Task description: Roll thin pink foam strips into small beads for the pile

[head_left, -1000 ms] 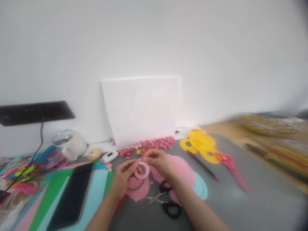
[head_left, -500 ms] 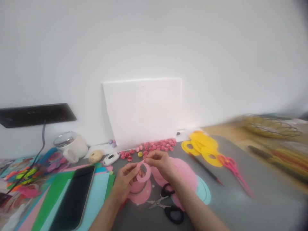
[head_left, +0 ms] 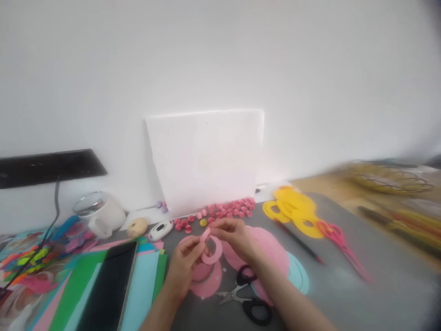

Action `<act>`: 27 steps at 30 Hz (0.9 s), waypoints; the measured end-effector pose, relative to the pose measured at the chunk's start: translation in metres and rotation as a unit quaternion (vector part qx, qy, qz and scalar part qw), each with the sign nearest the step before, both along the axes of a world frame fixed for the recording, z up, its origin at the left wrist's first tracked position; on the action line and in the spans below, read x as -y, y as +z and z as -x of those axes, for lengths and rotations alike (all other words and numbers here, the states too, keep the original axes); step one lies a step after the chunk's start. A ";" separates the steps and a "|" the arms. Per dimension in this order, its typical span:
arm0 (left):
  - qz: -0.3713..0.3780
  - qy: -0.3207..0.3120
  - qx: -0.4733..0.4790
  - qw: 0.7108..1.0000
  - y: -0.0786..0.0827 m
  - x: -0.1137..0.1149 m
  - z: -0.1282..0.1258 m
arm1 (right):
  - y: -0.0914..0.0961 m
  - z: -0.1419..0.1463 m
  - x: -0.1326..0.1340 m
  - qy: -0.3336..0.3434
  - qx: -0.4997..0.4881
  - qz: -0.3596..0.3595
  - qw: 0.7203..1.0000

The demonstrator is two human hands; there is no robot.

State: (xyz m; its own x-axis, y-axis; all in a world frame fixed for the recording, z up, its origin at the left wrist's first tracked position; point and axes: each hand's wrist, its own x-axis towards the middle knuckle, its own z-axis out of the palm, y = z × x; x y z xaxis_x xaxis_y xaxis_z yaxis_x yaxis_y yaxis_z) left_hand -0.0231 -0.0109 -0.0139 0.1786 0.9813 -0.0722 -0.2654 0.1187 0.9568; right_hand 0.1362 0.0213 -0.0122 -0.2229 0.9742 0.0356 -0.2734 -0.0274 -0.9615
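Note:
A curled pink paper strip (head_left: 217, 253) is pinched between the fingertips of my left hand (head_left: 186, 264) and my right hand (head_left: 236, 236). Both hands are closed on it, the left at its near-left side and the right at its upper end. Below them lie pink paper circles (head_left: 208, 286) on the grey mat. More pink circles (head_left: 272, 252) lie partly under my right forearm. Black-handled scissors (head_left: 260, 312) rest partly spread between my forearms. Small rolled pink paper flowers (head_left: 234, 208) sit in a cluster just beyond my fingers.
Yellow paper rings (head_left: 292, 204), a pencil (head_left: 301, 243) and pink scissors (head_left: 344, 248) lie to the right. A phone (head_left: 108, 285) rests on coloured paper sheets (head_left: 146, 280) at left, near a white mug (head_left: 106, 214). A white board (head_left: 206, 161) leans against the wall.
The upper end of the pink strip now curls over more between my fingers. Both hands stay closed on it; the whole view has shifted slightly.

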 end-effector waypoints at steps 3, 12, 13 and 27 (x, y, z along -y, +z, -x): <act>-0.019 0.002 -0.035 0.999 -0.003 0.000 0.001 | 0.000 0.001 0.000 -0.013 -0.002 -0.003 1.000; -0.039 0.056 -0.120 0.990 -0.005 0.001 -0.001 | -0.008 0.006 0.000 0.002 -0.016 -0.003 1.000; -0.036 0.061 -0.115 0.991 -0.006 0.001 -0.001 | -0.009 0.006 0.000 0.002 -0.014 -0.001 1.000; -0.012 0.066 -0.054 0.996 -0.011 0.001 -0.001 | 0.002 0.008 0.004 0.025 0.003 0.016 1.000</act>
State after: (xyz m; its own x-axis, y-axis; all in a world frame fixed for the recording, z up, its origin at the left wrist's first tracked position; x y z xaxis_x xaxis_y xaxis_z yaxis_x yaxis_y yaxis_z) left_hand -0.0222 -0.0118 -0.0246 0.0394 0.9974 -0.0608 -0.1729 0.0667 0.9827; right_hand 0.1286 0.0169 -0.0097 -0.2715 0.9624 0.0036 -0.2661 -0.0714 -0.9613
